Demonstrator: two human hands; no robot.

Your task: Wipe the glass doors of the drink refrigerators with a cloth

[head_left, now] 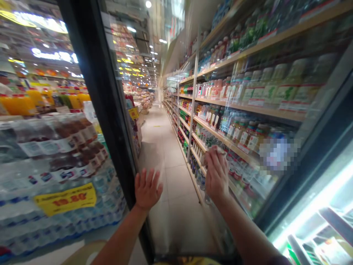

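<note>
A glass door (176,221) with a black frame (106,103) stands ajar in front of me. My left hand (147,189) lies flat with fingers spread, against the glass beside the left frame bar. Farther right, my right hand (216,173) presses a pale, crumpled cloth (223,151) to the pane. Most of the cloth is hidden behind the fingers. Both forearms reach in from the bottom of the view.
Shelves of bottled drinks (242,134) show in the glass on the right. Stacked packs of bottles (60,162) with a yellow price sign (66,198) stand left of the door. A lit cooler interior (325,235) is at the lower right. A tiled aisle floor (158,136) runs into the distance.
</note>
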